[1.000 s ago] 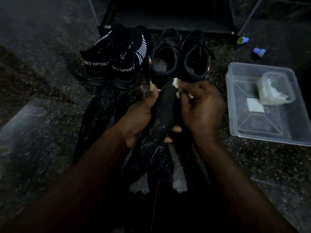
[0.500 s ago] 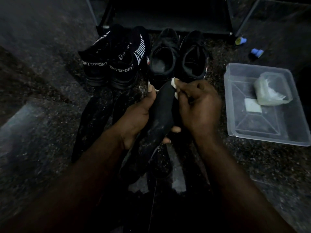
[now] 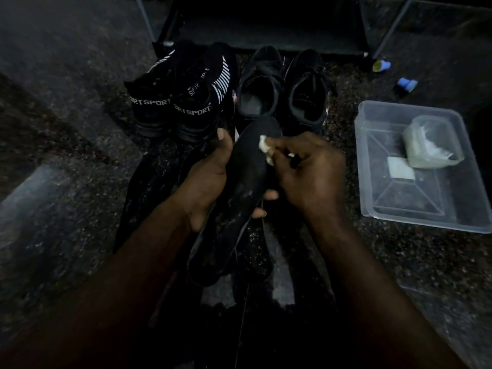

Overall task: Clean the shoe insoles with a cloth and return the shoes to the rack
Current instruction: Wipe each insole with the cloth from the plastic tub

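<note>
Currently: your left hand (image 3: pixel 210 177) grips one insole (image 3: pixel 250 166); your right hand (image 3: pixel 311 171) pinches the cloth (image 3: pixel 264 144) on it. Outstanding: four shoes (image 3: pixel 197 102) at 12 o'clock, unracked.

One wide-angle camera (the only view), worn on the person's head, looks forward and down onto the speckled floor (image 3: pixel 66 134) from close in, facing the shoe rack (image 3: pixel 266 30) at the far edge.

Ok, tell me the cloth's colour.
White; the cloth, pinched by the right hand against the black insole, shows in the head view.
</note>
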A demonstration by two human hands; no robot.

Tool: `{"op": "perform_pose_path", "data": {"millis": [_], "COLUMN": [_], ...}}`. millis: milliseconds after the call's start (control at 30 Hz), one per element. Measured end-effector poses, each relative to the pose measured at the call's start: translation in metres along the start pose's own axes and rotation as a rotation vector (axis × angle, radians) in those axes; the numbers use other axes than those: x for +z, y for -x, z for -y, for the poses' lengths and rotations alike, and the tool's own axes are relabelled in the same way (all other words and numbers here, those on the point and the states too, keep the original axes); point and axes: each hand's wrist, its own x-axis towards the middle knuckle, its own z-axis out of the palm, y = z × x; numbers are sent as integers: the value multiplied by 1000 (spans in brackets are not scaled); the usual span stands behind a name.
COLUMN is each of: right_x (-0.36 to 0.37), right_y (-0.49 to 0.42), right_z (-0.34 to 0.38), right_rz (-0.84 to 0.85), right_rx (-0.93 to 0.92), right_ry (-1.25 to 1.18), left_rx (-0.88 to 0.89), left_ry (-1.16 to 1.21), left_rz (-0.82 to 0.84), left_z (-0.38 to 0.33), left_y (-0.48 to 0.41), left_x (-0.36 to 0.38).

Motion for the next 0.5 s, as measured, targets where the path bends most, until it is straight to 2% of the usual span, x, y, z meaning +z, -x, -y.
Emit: {"op": "perform_pose_path", "data": {"millis": [100,233,333,500], "right_x": [-7,-5,1,11], "right_y": [-5,-2,2,10], "right_z": [-6,-3,6,20], "right_rz": [-106,-101,-41,170], "right_rx": [30,18,-25,-95], "right_ry": [32,49,18,-92], "left_rx": [-18,-8,8,37], "left_ry": [-21,-42,-26,9], "left_rz": [64,55,3,-174], "left_z": [1,1,0,0], "left_y": [2,1,-1,-5], "left_x": [3,2,0,-6]}}
